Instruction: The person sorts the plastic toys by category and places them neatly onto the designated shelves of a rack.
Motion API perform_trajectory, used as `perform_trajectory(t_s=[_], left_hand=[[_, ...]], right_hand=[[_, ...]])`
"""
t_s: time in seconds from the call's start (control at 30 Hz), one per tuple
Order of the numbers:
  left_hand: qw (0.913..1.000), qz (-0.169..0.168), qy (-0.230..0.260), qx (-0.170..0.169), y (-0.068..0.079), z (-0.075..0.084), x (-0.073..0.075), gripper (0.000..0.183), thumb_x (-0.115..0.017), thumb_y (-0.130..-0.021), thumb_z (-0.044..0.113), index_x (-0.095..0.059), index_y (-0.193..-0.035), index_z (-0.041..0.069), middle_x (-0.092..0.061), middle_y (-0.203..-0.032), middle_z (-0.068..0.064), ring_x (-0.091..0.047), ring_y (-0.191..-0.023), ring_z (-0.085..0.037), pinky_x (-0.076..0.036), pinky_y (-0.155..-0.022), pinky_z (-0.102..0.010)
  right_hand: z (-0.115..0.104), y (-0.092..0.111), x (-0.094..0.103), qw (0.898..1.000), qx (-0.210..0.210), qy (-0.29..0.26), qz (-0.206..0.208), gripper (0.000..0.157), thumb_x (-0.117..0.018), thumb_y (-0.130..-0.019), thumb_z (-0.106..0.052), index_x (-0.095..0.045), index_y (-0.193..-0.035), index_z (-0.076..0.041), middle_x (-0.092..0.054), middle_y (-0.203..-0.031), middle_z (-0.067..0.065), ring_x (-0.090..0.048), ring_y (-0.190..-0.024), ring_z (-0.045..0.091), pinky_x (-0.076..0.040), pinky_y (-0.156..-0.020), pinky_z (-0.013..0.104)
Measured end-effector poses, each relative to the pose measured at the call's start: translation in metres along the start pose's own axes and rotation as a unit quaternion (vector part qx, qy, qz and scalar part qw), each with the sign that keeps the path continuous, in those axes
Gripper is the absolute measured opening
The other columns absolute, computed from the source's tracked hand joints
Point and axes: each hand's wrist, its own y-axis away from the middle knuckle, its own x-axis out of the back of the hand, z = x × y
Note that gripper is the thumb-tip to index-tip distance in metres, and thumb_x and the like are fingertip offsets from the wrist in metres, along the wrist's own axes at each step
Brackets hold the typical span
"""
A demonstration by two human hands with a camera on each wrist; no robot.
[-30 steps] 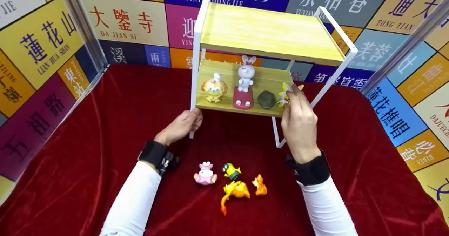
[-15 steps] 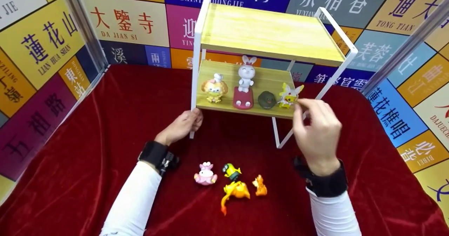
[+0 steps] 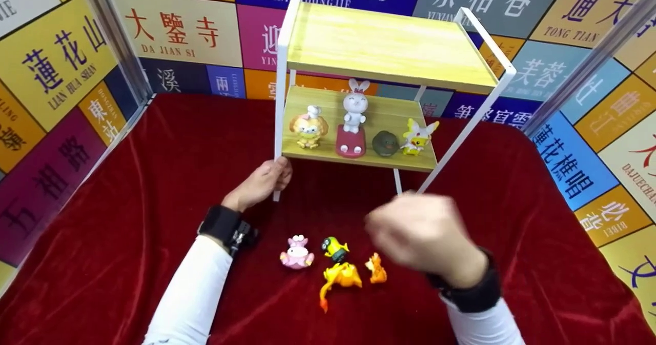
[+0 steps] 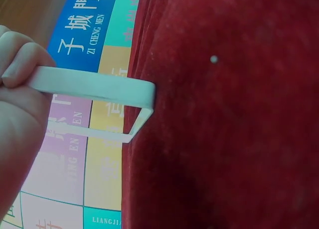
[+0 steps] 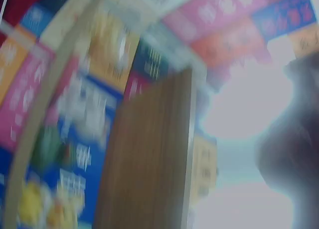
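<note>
R grip (image 3: 420,232) blurred in head cam, L grip (image 4: 20,104) cut off by L wrist-cam edge.

Smooth wood grain is noted on the upper shelf board (image 3: 389,45), white-coated metal on the frame (image 3: 280,91). The velvet cloth (image 3: 159,191) is marked by a soft sheen. Glossy plastic is seen on the pink figurine (image 3: 297,255), a matt surface on the duck figurine (image 3: 384,144).

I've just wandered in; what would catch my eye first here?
Probably the white-and-yellow shelf, upper centre in the head view. On its lower board stands a white rabbit figure, the tallest of four there. Then come four bright toys on the red cloth, in front of the shelf.
</note>
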Motion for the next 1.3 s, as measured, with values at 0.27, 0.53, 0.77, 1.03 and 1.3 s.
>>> perform_trajectory(t_s=[0.27,0.53,0.77,1.03,1.3], left_hand=[[0.9999,0.005,-0.008,0.008,-0.001,0.002,-0.001,0.045,-0.021,-0.112,0.031,-0.037,-0.075,0.011,-0.034,-0.069,0.000,-0.034,-0.061,-0.010,-0.030,-0.060,-0.020],[0.9998,0.006,-0.018,-0.004,0.000,0.000,-0.002,0.055,-0.028,-0.100,0.061,-0.039,-0.077,0.012,-0.036,-0.070,0.001,-0.035,-0.062,-0.009,-0.031,-0.060,-0.020],[0.9999,0.002,-0.014,-0.005,0.000,0.000,-0.002,0.055,-0.027,-0.103,0.058,-0.039,-0.077,0.012,-0.036,-0.070,0.001,-0.035,-0.061,-0.009,-0.030,-0.059,-0.019],[0.9996,0.000,-0.028,0.006,0.000,0.002,-0.003,0.045,-0.020,-0.112,0.034,-0.038,-0.077,0.011,-0.036,-0.070,0.000,-0.035,-0.063,-0.014,-0.032,-0.061,-0.022],[0.9996,0.003,-0.026,0.005,0.000,0.004,-0.002,0.048,-0.020,-0.112,0.036,-0.038,-0.075,0.011,-0.036,-0.069,0.000,-0.035,-0.062,-0.011,-0.031,-0.061,-0.022]], right_hand=[[-0.019,0.014,-0.051,0.909,-0.007,-0.034,-0.416,0.043,-0.075,-0.087,-0.041,-0.064,-0.120,-0.016,-0.065,-0.099,-0.001,-0.063,-0.089,0.017,-0.056,-0.074,0.032],[-0.031,0.030,-0.077,0.858,-0.035,-0.006,-0.513,0.053,-0.090,-0.068,-0.040,-0.067,-0.110,-0.018,-0.063,-0.094,-0.001,-0.059,-0.086,0.020,-0.053,-0.069,0.030],[-0.032,0.032,-0.083,0.856,-0.027,-0.004,-0.517,0.038,-0.091,-0.068,-0.036,-0.070,-0.096,-0.021,-0.060,-0.088,-0.002,-0.055,-0.083,0.019,-0.050,-0.064,0.026],[-0.034,0.033,-0.085,0.852,0.007,0.001,-0.524,0.019,-0.086,-0.072,-0.033,-0.072,-0.082,-0.023,-0.059,-0.082,-0.004,-0.052,-0.078,0.017,-0.043,-0.063,0.024],[-0.036,0.032,-0.087,0.855,0.021,0.015,-0.518,0.018,-0.084,-0.072,-0.033,-0.072,-0.079,-0.022,-0.060,-0.082,-0.005,-0.055,-0.080,0.016,-0.047,-0.062,0.026]])
